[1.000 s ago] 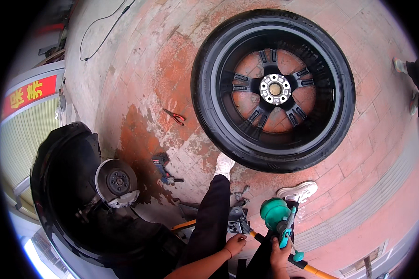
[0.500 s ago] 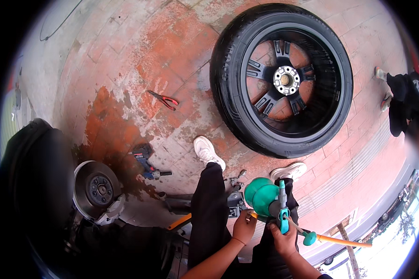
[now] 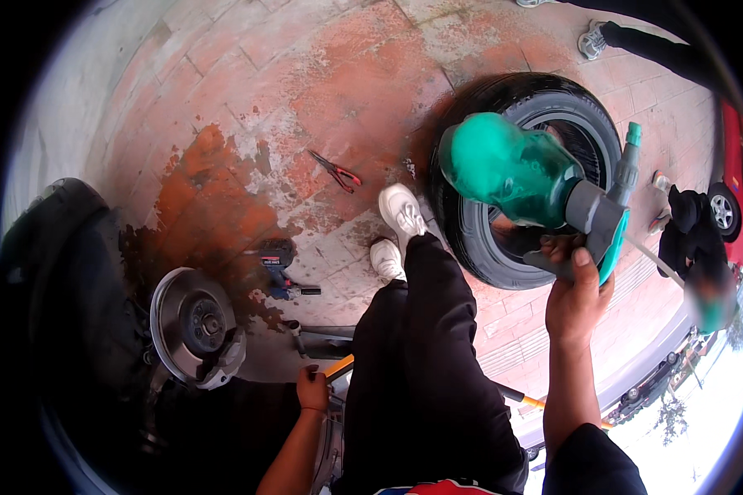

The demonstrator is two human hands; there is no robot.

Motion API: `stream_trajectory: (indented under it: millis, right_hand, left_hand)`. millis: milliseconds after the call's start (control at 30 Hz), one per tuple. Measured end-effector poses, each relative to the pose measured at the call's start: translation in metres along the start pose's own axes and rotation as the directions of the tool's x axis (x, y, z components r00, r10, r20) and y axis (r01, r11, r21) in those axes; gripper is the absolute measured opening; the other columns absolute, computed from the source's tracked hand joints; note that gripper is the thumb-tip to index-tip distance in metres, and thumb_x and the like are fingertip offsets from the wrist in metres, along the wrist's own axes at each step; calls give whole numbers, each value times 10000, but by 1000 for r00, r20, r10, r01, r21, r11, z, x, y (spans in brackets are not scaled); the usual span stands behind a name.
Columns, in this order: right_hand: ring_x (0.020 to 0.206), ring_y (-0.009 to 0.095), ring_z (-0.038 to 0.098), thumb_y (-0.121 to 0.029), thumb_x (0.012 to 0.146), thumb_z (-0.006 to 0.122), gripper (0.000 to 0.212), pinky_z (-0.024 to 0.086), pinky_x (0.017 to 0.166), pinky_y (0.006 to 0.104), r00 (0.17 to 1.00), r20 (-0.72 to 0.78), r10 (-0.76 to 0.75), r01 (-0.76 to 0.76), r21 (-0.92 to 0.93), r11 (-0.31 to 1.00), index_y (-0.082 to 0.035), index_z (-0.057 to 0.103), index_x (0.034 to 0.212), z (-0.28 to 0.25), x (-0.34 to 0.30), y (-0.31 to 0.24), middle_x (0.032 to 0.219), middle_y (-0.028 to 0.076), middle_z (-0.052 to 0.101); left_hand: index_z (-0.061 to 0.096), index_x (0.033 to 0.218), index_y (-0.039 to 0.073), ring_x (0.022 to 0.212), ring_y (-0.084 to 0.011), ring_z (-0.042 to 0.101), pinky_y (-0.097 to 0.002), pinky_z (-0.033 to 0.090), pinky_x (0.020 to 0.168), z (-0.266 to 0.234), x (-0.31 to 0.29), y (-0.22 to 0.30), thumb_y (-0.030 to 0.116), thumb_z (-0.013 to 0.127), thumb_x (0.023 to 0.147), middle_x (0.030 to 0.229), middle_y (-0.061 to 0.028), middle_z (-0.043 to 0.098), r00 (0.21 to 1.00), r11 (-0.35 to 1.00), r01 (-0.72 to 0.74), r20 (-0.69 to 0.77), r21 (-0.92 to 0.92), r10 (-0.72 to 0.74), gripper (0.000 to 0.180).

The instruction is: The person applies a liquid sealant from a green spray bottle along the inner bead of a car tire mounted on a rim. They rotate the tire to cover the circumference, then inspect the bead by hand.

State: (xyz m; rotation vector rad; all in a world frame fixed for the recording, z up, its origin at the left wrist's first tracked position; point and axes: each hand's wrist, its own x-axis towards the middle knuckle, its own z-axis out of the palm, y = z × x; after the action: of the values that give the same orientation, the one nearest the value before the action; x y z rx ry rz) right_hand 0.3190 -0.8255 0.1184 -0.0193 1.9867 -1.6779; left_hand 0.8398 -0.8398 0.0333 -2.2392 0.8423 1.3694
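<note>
Well, hands [image 3: 582, 285] apart, left [image 3: 312, 389] seemingly curled

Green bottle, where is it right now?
Right of centre in the head view, the green bottle is in the right hand, partly covering the tire beyond.

Black trousers [image 3: 425, 355], white sneakers [image 3: 402, 209], loose black right sleeve [image 3: 594, 464], red-and-blue shirt patch [image 3: 454, 488].

One green bottle [image 3: 520, 177]; one brake disc [image 3: 183, 320]; one power tool [image 3: 276, 262]; one pair of pliers [image 3: 332, 167]
</note>
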Motion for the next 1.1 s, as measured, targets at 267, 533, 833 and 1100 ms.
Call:
stream_trajectory:
  millis: [267, 533, 833, 1100]
  right_hand:
    - [932, 274, 632, -231, 1019, 555, 241, 466, 1038, 500, 991, -89, -99, 113, 173, 978, 2, 583, 1076, 60, 233, 6, 902, 111, 614]
    - [854, 255, 669, -180, 981, 610, 211, 527, 847, 425, 932, -345, 112, -28, 241, 970, 14, 607, 1063, 177, 413, 73, 857, 112, 667]
    - [754, 392, 611, -105, 842, 683, 275, 495, 722, 467, 882, -428, 195, -223, -15, 975, 24, 493, 994, 464, 507, 158, 817, 229, 609]
    - [948, 415, 582, -96, 715, 791, 411, 493, 839, 463, 902, -420, -96, 56, -109, 993, 31, 514, 989, 597, 572, 166, 978, 241, 583]
  left_hand:
    - [570, 1225, 38, 568, -125, 543, -295, 458, 492, -53, 66, 226, 81, 561, 910, 902, -77, 621, 984, 998, -43, -174, 41, 49, 318]
    - [539, 1304, -14, 842, -120, 593, -280, 507, 763, 63, 5, 666, -9, 486, 989, 1073, -91, 631, 768, 794, -567, 207, -219, 606, 320]
    - [624, 1181, 26, 973, -377, 654, -441, 534, 801, 113, 28, 806, 169, 707, 854, 1114, -173, 643, 557, 162, -830, 779, 534, 289, 367]
    - [661, 1117, 1, 941, -389, 638, -473, 532, 782, 91, 80, 905, 176, 739, 800, 1112, -185, 644, 571, -538, -697, 821, 474, -16, 371]
